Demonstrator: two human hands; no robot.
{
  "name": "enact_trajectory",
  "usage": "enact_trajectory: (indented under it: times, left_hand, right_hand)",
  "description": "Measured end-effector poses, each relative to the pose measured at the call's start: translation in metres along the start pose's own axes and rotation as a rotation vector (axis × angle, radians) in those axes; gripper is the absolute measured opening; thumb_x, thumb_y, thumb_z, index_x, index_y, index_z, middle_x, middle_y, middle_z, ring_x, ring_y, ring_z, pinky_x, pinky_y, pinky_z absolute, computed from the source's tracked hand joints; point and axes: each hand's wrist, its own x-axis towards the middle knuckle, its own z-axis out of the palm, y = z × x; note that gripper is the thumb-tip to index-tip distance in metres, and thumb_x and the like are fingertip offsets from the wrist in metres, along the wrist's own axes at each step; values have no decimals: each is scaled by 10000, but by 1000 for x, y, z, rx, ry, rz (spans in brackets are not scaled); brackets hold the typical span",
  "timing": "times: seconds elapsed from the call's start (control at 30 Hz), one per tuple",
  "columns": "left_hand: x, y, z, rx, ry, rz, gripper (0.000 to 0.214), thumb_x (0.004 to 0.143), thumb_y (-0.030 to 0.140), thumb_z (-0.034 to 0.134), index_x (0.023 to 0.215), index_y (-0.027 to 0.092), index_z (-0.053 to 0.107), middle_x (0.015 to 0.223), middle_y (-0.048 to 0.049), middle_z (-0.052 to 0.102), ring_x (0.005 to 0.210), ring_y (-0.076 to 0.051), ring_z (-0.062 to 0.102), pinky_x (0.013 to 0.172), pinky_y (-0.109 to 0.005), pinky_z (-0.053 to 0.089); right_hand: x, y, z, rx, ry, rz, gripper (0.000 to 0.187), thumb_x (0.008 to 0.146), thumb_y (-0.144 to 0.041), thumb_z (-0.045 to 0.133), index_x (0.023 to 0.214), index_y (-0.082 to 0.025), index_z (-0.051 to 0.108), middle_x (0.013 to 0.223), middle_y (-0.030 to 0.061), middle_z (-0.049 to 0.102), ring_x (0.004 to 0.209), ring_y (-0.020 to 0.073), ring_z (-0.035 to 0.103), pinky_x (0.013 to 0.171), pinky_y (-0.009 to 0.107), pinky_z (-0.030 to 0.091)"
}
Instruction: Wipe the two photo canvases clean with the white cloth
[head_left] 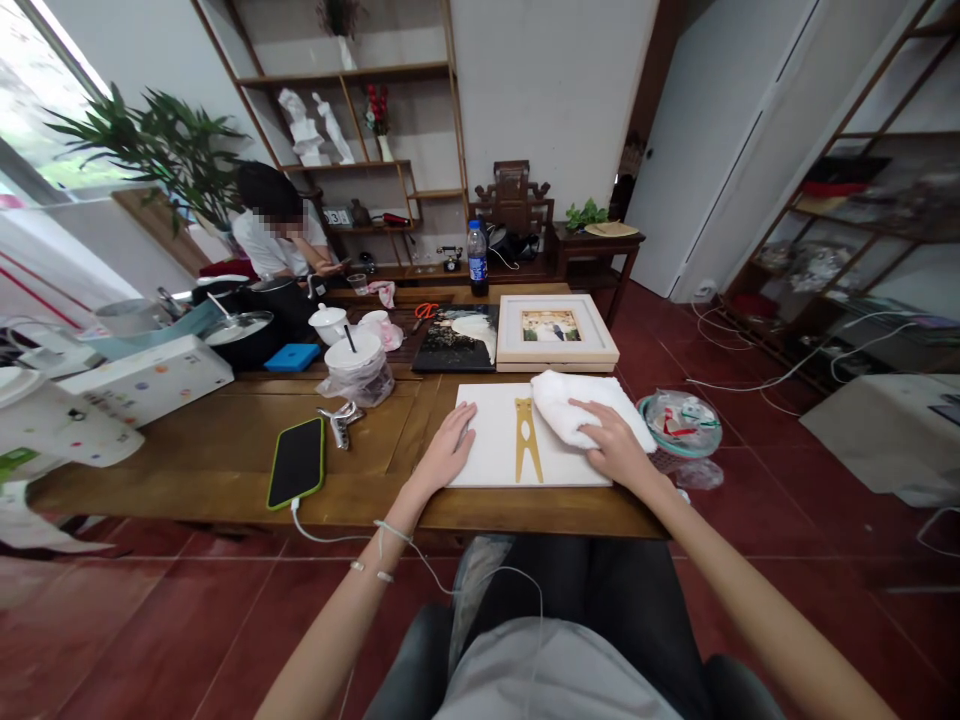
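Note:
A white rectangular board lies flat near the table's front edge. On its middle sits a gold, flat cutout with two leg-like prongs and a small oval hole. My left hand rests along the board's left edge, its fingers stretched out and holding nothing. At the board's right side, my right hand grips a bunched white towel, which covers that part of the board and overhangs it. The undersides of the right fingers are partly hidden in the folds.
Behind the board stand a framed photo and a dark picture panel. To the left lie a phone on a cable, a lidded cup and a white box. A basket stands right; a person sits behind.

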Motion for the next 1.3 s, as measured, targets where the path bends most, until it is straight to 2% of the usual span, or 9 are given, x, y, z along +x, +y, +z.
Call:
enact_trajectory:
  times: [0.07,0.2,0.3,0.43,0.63,0.77,0.9,1.13,1.3]
  left_hand:
    - [0,1,0,3,-19,-4,421,915,273,370,1309,157,460,1400,-118,443,1354,-221,319,1125,-452,255]
    - [1,5,-2,20,-36,-10,416,921,263,353,1299,144,478,1397,-122,448,1341,-213,343,1124,-446,267]
    - [2,6,-2,50,-23,-8,409,919,253,356,1295,151,485,1384,-118,464,1328,-215,363,1120,-459,275]
    - [2,9,-1,72,-18,-16,410,917,244,356,1298,154,480,1385,-116,463,1324,-217,368,1118,-463,279]
    - [2,11,-1,68,-42,-29,434,914,266,358,1284,80,487,1390,-154,448,1340,-219,344,1130,-422,265]
    - [2,8,-1,34,-34,-14,411,915,267,368,1285,141,495,1391,-113,458,1335,-211,355,1123,-441,274]
    - [2,9,-1,22,-39,-1,400,915,263,377,1277,156,508,1377,-105,477,1324,-215,373,1117,-453,285]
    - [3,11,-5,34,-57,-4,399,914,257,384,1270,138,518,1375,-110,478,1320,-213,381,1116,-435,298]
    - [3,12,-4,22,-33,-10,387,909,245,389,1256,151,530,1361,-103,496,1311,-220,394,1109,-458,305]
  right_hand:
    - [13,5,4,-19,-38,5,404,564,3,462,884,-137,666,1310,182,524,1246,304,444,1028,514,356]
    - [32,7,14,-12,-138,-1,461,586,14,462,952,-180,662,1371,107,479,1332,288,324,1073,547,273]
    - [32,5,13,10,-160,19,460,590,13,460,963,-161,666,1341,135,506,1314,288,357,1076,540,276]
    - [14,-11,-3,67,-198,9,442,575,12,448,919,-143,678,1300,170,537,1286,286,402,1076,531,288]
    - [-35,-54,-45,200,-281,-11,415,531,33,400,754,-211,650,1314,62,543,1288,241,406,1093,523,284]
    - [-53,-57,-59,303,-278,20,386,519,18,389,713,-225,619,1328,35,529,1277,235,421,1088,511,308]
    - [-41,-35,-46,279,-253,106,346,538,-9,402,690,-218,632,1322,27,535,1293,254,398,1074,486,335]
    - [19,13,3,116,-192,160,405,594,-46,469,917,-179,673,1316,86,540,1259,287,438,1047,476,361]
    - [29,12,10,77,-130,128,404,620,-37,450,925,-191,665,1254,82,592,1228,259,477,1063,484,331]
